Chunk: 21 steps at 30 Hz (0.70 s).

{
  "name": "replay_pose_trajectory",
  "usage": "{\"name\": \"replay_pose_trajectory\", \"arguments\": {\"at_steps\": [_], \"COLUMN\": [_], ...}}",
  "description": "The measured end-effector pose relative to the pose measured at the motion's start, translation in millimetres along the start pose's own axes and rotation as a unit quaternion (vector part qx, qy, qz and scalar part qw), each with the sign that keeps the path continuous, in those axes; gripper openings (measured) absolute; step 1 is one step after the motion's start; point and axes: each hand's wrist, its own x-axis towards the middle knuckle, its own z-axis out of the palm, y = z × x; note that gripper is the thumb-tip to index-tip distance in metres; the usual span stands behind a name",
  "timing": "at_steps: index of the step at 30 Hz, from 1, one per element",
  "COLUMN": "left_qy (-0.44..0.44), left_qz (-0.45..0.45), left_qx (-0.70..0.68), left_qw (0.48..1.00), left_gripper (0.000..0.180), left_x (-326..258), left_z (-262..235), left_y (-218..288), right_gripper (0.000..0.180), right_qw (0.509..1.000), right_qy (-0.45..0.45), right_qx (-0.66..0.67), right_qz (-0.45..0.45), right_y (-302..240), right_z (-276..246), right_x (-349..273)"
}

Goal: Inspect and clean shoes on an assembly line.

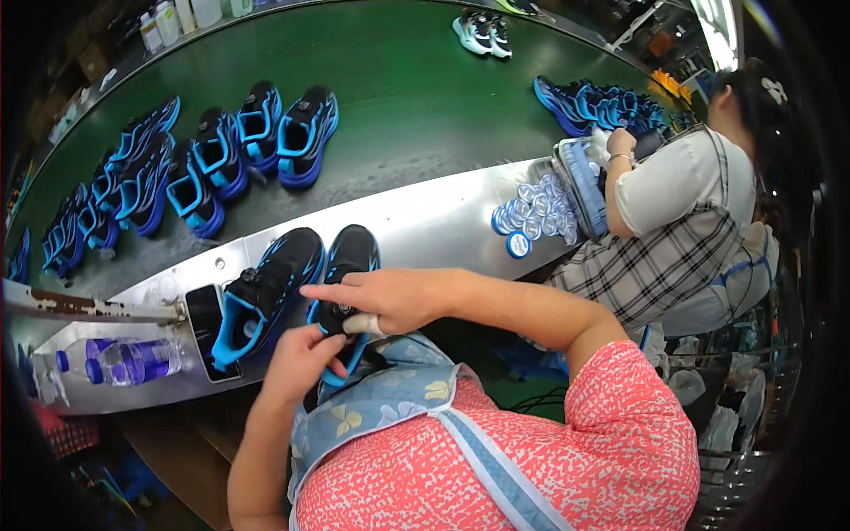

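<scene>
Two black sports shoes with bright blue trim sit side by side on the shiny metal table right in front of the person. The right black and blue shoe has its near end at the table's edge, and both hands meet there. The left hand comes up from below. Its fingers curl around the near end of this shoe, so its grip is closed on the shoe. The right hand lies across the top of the same shoe. Its first finger points straight out to the left, and the other fingers fold down onto the shoe. One finger has a white wrap on it. The left black and blue shoe lies just beside it, and no hand touches it.

A flat black phone lies on the table next to the left shoe. A clear plastic bottle with a blue label lies on its side further left.

Behind the table runs a wide green belt. A bunch of blue and black shoes stands on it in rows.

To the right, another person in a white top and checked apron holds a shoe. A pile of small round clear caps sits on the table near that person.
</scene>
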Motion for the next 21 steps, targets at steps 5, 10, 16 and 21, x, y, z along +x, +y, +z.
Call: {"name": "replay_pose_trajectory", "arguments": {"at_steps": [5, 10, 16, 21], "left_qy": [0.045, 0.011, 0.012, 0.0], "left_qz": [0.012, -0.024, -0.009, -0.004], "left_qx": [0.011, -0.013, -0.051, -0.032], "left_qw": [0.999, 1.0, 0.999, 0.999], "left_gripper": [0.017, 0.018, 0.019, 0.021], "left_x": [3, 4, 2, 4], "left_z": [14, 11, 12, 10], "left_y": [-15, -17, -16, -19], "right_gripper": [0.057, 0.052, 0.058, 0.06], "right_qw": [0.986, 0.948, 0.974, 0.98], "right_qy": [0.013, 0.182, 0.145, 0.11], "right_qx": [-0.162, -0.248, -0.169, -0.148], "right_qz": [0.044, -0.08, 0.028, 0.072], "right_y": [4, 1, 0, 0], "right_z": [24, 37, 31, 34], "right_x": [3, 9, 8, 8]}}
